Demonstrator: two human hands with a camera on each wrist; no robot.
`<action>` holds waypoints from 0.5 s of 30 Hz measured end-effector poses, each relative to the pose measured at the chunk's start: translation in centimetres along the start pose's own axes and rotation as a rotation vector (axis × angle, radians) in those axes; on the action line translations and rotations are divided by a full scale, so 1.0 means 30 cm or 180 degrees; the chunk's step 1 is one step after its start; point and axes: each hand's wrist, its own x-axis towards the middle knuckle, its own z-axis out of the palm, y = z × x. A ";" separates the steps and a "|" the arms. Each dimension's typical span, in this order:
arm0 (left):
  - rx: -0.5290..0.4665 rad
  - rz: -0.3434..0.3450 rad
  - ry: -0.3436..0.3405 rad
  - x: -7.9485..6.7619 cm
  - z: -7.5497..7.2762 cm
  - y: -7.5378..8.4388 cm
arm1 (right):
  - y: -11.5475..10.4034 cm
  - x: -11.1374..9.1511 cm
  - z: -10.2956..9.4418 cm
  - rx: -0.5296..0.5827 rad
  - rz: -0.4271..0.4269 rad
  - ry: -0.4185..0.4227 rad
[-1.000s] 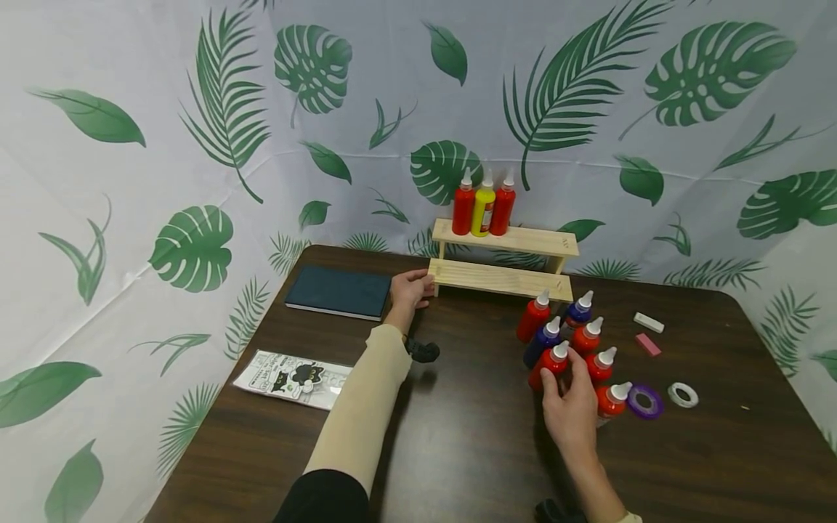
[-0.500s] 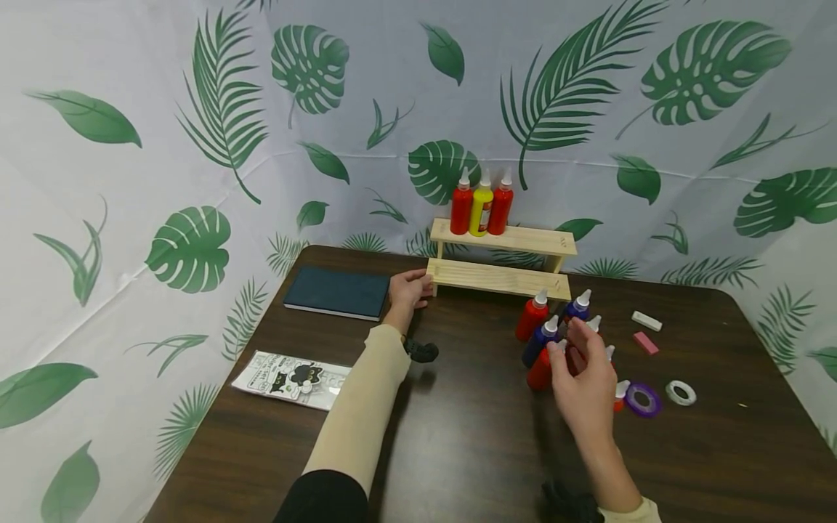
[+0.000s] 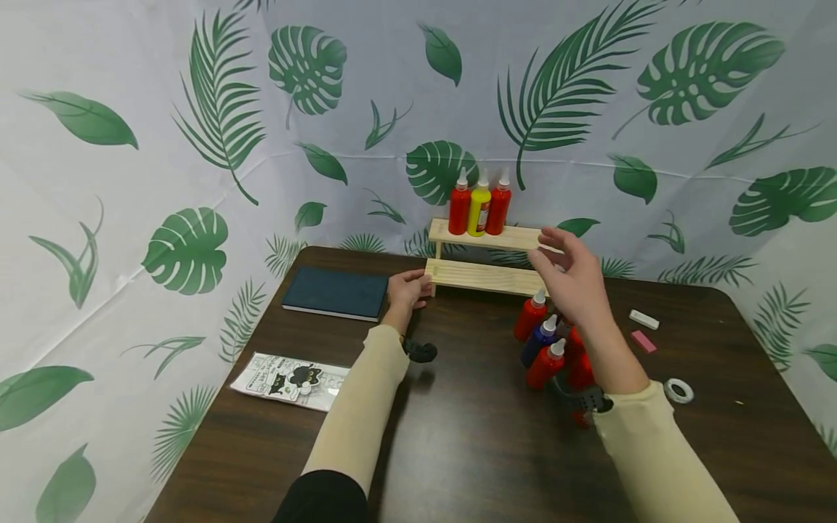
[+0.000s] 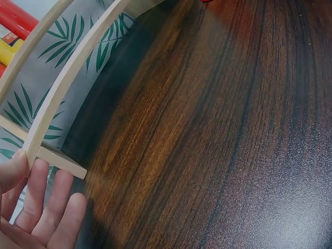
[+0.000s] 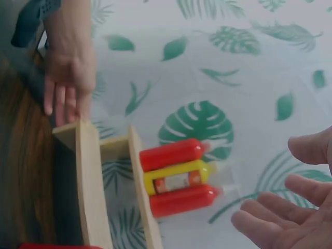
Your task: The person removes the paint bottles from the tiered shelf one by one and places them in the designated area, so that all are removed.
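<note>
At the left end of a two-step wooden shelf, my left hand pinches the lower board between thumb and fingers, seen closely in the left wrist view. On the upper step stand a red squeeze bottle, a yellow bottle and another red bottle. My right hand is raised near the shelf's right end, fingers spread loosely and holding nothing. Below it on the table stand a red bottle, a blue bottle and several more, partly hidden by my right arm.
A dark blue notebook lies left of the shelf, with a clear packet printed with black cats nearer. To the right lie a white block, a pink block and a white tape roll. A leaf-print cloth hangs behind.
My right hand has let go of the front red bottle, lifted, and moved forward over the bottles toward the shelf's right end. The left hand stays at the shelf's left end.
</note>
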 end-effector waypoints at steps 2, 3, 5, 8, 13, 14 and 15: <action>0.0013 -0.0024 0.0007 0.003 0.002 -0.001 | -0.006 0.060 0.013 -0.0111 0.0016 -0.0134; 0.0019 -0.0034 0.0011 0.005 0.003 -0.001 | -0.005 0.090 0.019 -0.0143 0.0046 -0.0214; 0.0030 -0.0051 0.0022 0.010 0.005 -0.001 | 0.007 0.152 0.033 -0.0212 0.0130 -0.0307; -0.0006 -0.0054 0.0039 0.009 0.004 0.001 | 0.046 0.251 0.060 -0.0282 0.0244 -0.0347; -0.0012 -0.0025 0.0030 -0.001 0.000 0.004 | 0.149 0.391 0.120 -0.0182 0.0329 -0.0233; -0.0004 -0.0020 0.0027 -0.003 -0.001 0.005 | 0.166 0.413 0.132 -0.0136 0.0335 -0.0219; -0.0006 -0.0014 0.0027 -0.005 -0.001 0.007 | 0.180 0.433 0.143 -0.0101 0.0343 -0.0221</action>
